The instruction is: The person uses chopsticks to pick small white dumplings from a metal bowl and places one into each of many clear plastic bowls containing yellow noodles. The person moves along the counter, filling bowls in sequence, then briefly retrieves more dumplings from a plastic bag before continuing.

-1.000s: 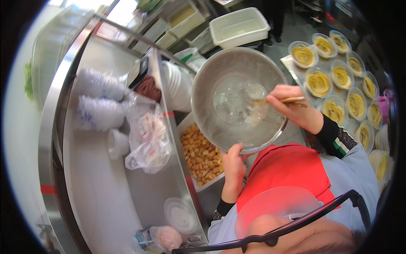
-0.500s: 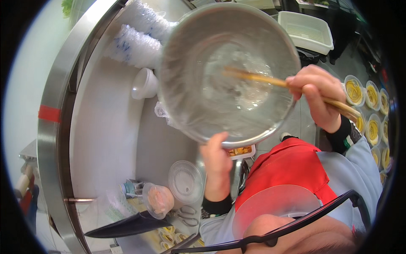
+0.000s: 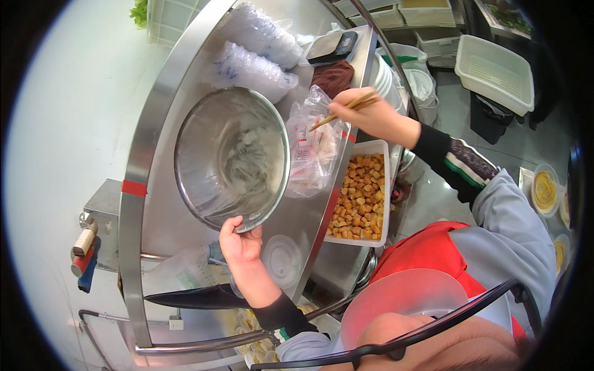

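Observation:
My left hand grips the near rim of a large steel mixing bowl, thumb over the edge. The bowl is tilted, and a whitish wet film or liquid shows inside. My right hand is closed round a pair of wooden chopsticks, whose tips point left, outside the bowl. Below those tips lie clear plastic bags on the steel counter. Close to the bowl's far side are two plastic-wrapped bundles.
A white tray of golden-brown cubes stands right of the counter edge. Beyond the bags are a brown cloth and a black scale. A clear round lid lies near my left wrist. Cups of yellow noodles stand far right.
The bowl has moved left and away from me, still in my left hand. My right hand has drawn the chopsticks out of it and moved left, over by the bags.

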The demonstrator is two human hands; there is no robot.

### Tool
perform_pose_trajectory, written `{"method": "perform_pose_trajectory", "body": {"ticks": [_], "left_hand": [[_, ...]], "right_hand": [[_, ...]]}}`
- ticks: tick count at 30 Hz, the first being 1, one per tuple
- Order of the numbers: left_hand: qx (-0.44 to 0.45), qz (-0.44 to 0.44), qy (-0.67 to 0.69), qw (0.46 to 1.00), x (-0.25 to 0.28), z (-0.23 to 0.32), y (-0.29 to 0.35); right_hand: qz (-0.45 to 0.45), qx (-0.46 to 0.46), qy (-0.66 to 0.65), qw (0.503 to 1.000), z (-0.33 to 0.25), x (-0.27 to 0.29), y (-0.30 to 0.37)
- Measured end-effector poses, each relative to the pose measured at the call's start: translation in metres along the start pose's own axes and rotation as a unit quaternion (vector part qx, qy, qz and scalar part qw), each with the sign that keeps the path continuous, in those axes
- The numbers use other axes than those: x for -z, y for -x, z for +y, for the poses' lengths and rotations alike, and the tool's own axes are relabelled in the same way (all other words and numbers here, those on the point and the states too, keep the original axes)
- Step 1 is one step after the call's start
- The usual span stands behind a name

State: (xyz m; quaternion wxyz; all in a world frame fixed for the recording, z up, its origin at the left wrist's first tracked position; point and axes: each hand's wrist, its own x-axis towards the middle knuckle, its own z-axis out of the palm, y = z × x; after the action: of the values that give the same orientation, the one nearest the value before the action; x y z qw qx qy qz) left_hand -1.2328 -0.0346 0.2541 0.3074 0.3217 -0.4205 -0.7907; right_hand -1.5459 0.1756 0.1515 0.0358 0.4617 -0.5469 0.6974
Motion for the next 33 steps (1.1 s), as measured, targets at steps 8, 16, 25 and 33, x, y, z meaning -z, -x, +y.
{"method": "perform_pose_trajectory", "body": {"ticks": [8,16,25,33], "left_hand": [[-0.07,0.091,-0.093,0.989,-0.033,0.015,-0.052],[-0.13,0.089,-0.114,0.981,-0.071,0.01,-0.1],[-0.193,0.202,-0.287,0.916,-0.059,-0.015,-0.102],[-0.371,0.139,-0.316,0.862,-0.039,-0.058,-0.096]], "right_hand": [[-0.099,0.055,0.116,0.987,0.075,-0.06,-0.079],[-0.062,-0.066,-0.045,0.995,0.107,-0.082,-0.148],[-0.061,-0.146,-0.084,0.984,0.141,-0.08,-0.178],[0.044,-0.052,0.075,0.995,0.111,-0.086,-0.148]]}}
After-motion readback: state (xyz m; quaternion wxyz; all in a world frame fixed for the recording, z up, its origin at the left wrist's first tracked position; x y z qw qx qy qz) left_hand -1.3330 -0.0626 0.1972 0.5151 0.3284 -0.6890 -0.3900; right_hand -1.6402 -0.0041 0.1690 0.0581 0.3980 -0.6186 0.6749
